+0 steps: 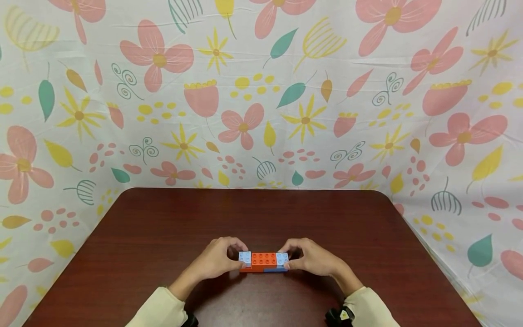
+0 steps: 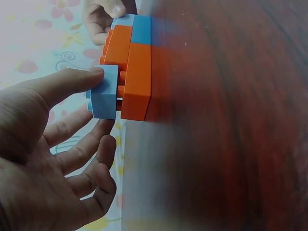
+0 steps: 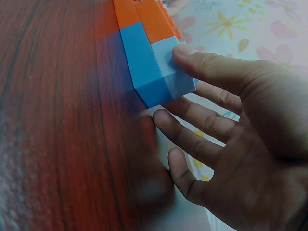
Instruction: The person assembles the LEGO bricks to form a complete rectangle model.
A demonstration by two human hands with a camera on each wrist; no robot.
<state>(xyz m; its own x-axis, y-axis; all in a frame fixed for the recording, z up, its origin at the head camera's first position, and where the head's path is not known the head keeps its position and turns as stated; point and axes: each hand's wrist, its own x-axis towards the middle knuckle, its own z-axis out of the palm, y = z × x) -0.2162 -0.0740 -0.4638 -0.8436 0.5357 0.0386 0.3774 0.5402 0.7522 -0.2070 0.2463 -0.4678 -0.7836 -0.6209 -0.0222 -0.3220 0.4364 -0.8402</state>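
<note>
A low two-layer row of toy building bricks lies on the table in front of me. Its bottom layer is a long orange brick (image 2: 137,84) and a blue brick (image 3: 144,67). On top, an orange brick (image 1: 263,259) fills the middle. My left hand (image 1: 216,260) pinches a light blue brick (image 2: 104,98) at the left end; in the left wrist view studs show in a narrow gap beneath it. At the other end my right hand (image 1: 316,260) pinches a second light blue brick (image 3: 174,67), flush on the blue one. The thumbs are on the near sides, the fingertips behind.
The dark reddish-brown wooden table (image 1: 261,218) has rounded far corners. Behind it and along both sides hangs a white cloth (image 1: 261,59) printed with flowers and leaves. Black straps (image 1: 340,316) circle the wrists by the pale sleeves (image 1: 369,309).
</note>
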